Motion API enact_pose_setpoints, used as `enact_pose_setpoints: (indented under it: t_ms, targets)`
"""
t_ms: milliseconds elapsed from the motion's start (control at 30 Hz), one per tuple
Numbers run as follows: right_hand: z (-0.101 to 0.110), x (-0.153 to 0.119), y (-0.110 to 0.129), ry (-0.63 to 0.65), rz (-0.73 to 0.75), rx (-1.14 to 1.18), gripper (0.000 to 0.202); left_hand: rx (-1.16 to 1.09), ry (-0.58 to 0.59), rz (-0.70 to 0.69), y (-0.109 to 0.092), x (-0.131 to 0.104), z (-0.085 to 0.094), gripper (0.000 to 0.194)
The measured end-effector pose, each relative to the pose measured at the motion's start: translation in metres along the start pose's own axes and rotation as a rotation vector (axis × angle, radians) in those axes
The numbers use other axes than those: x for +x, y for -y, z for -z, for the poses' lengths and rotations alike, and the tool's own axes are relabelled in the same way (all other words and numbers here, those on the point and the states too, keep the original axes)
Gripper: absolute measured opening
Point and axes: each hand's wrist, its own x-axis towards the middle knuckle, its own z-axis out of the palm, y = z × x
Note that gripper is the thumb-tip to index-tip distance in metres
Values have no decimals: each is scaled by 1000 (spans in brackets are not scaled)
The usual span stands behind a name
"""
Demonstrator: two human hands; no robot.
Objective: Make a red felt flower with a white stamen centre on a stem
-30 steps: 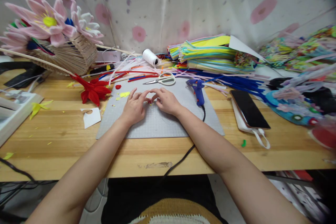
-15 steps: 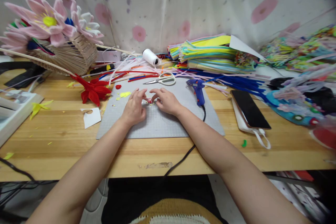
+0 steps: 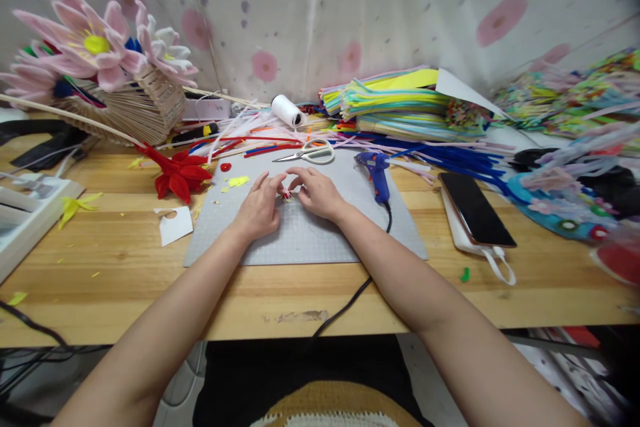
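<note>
Over the grey cutting mat [image 3: 320,243], my left hand [image 3: 260,207] and my right hand [image 3: 315,193] meet with curled fingers. Between their fingertips sits a small spiky red-and-white piece [image 3: 287,194] with thin yellowish ends, like a flower centre. Both hands pinch at it, though the fingers partly cover it. Scissors [image 3: 315,151] with pale handles lie just beyond my hands. Yellow scraps [image 3: 239,181] and a small red disc [image 3: 225,167] are on the mat's left side. A blue glue gun [image 3: 376,177] rests on its right.
To the left lie a red fuzzy flower [image 3: 183,173], a white card with a hole [image 3: 175,225] and a power strip [image 3: 35,220]. Pipe cleaner bundles [image 3: 400,100] and a thread spool [image 3: 287,111] stand behind. A phone [image 3: 475,208] is at right; the glue gun's cord [image 3: 345,305] crosses the table front.
My fingers have shifted slightly around the small spiky piece, which appears turned a little. The arms and the things on the table stay in place.
</note>
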Motion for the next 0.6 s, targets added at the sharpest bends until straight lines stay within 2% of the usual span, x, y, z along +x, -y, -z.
enact_pose_setpoints:
  t_ms: [100,233,333,467,600]
  targets:
    - [-2,1,-5,-120,-72,45,56,7,-11,-11,0,0,0,83]
    - [-2,2,-17,-292,-255,154,53,-6,-31,-7,1,-1,0,84]
    - [0,4,-29,-375,-390,237,48,-23,-56,-8,0,-1,0,85]
    - [3,5,-41,-397,-512,280,43,-40,-76,-4,0,-1,1,84]
    - [1,6,-48,-369,-567,261,39,-32,-95,29,-1,-1,2,84]
